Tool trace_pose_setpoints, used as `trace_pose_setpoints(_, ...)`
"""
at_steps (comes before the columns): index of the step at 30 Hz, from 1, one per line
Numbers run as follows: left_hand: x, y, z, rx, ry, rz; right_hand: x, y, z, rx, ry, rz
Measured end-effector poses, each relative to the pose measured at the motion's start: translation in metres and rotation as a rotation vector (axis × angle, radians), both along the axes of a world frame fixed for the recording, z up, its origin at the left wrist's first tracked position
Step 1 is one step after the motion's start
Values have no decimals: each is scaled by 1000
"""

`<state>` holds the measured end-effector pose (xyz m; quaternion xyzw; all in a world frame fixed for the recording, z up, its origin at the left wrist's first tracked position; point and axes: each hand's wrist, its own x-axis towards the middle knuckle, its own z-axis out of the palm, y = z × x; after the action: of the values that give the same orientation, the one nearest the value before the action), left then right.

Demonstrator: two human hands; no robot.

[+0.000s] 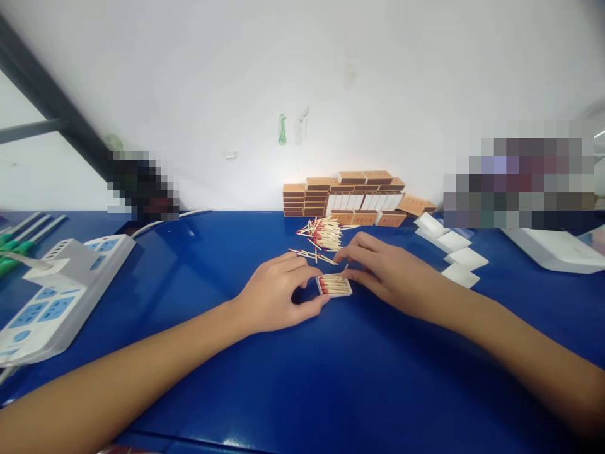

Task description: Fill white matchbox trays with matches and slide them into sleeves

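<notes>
A small white tray (350,292) filled with red-headed matches (334,284) lies on the blue table (293,378). My left hand (283,290) grips the tray's left end between thumb and fingers. At its right end, my right hand (378,268) pinches a match near the tray's upper right corner, partly hidden by the fingers. Just beyond the hands is a heap of loose matches (327,233), with several more matches (314,255) scattered in front of it.
Stacked matchboxes (316,198) stand against the white wall at the back. White empty trays (466,259) lie to the right, near a white object (558,249). On the left are a power strip (70,315) and green-handled tools (23,243).
</notes>
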<state>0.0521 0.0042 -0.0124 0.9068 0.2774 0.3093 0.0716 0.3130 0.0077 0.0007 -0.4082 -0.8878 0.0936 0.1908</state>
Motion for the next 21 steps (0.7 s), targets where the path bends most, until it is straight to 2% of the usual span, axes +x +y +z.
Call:
trace_pose_setpoints(4,0,0,0,3,-4,1,2,3,-3,-87,-20,20)
trace_pose_setpoints(13,0,0,0,1,-2,2,1,2,2,-51,14,-9)
trace_pose_setpoints(21,0,-1,0,-4,8,8,-13,-11,3,-48,23,56)
